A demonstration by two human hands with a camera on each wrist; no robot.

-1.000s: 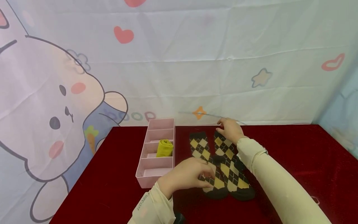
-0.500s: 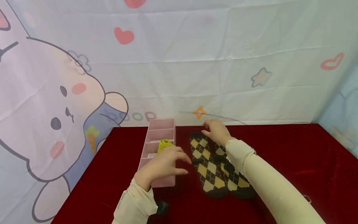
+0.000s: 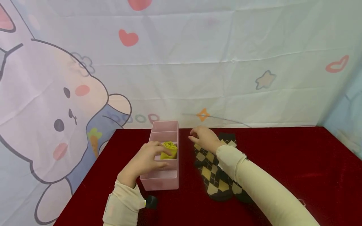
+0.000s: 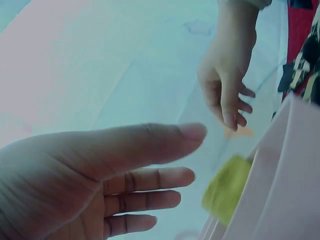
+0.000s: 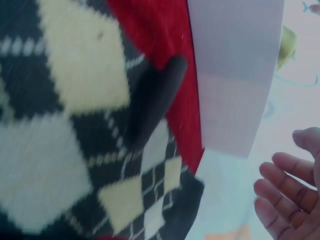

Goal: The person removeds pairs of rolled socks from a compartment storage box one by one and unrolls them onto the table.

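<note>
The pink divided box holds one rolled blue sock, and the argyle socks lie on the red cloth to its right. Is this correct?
Not quite: the rolled sock in the pink divided box is yellow-green, not blue, as the head view shows. The rest is correct: the argyle socks lie on the red cloth to the right of the box.

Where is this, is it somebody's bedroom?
Probably not a real bedroom. It looks like a set-up table for tidying socks: a red cloth table, a bunny curtain hung behind it, a pink sorting box and patterned socks laid out.
</note>
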